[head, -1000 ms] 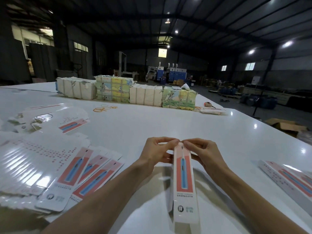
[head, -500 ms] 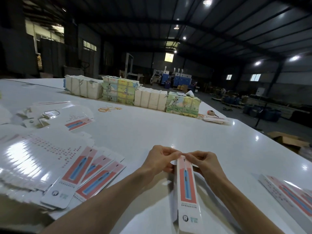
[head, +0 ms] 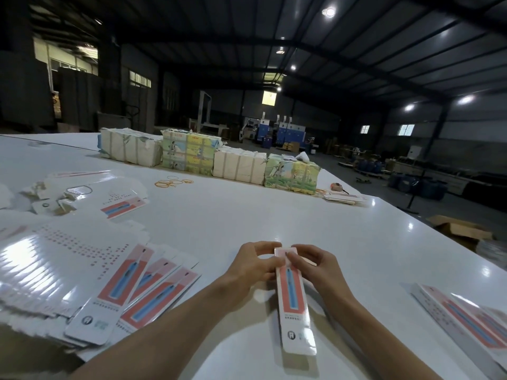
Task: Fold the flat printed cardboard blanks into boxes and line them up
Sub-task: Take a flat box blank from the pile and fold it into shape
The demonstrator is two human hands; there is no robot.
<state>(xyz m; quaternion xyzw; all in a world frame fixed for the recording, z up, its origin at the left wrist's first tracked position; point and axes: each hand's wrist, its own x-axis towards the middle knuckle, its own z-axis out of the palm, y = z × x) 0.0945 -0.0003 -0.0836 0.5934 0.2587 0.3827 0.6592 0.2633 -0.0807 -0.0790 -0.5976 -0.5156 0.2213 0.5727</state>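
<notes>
A long folded box (head: 293, 303) is held at its 12 o'clock end, its length running toward 6 o'clock. That end is pinched from 9 o'clock by the curled fingers of the left hand (head: 253, 263) and from 3 o'clock by those of the right hand (head: 318, 266), with both forearms stretched forward. Flat blanks (head: 82, 270) are fanned out at 9 o'clock, and further boxes (head: 466, 322) lie at 4 o'clock.

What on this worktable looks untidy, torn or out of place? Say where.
Ragged paper scraps lie heaped at the far left. Loose rubber bands are scattered in front of the wrapped bundles. The flat blanks at near left lie in an uneven fan, not squared. The box being folded looks sound.
</notes>
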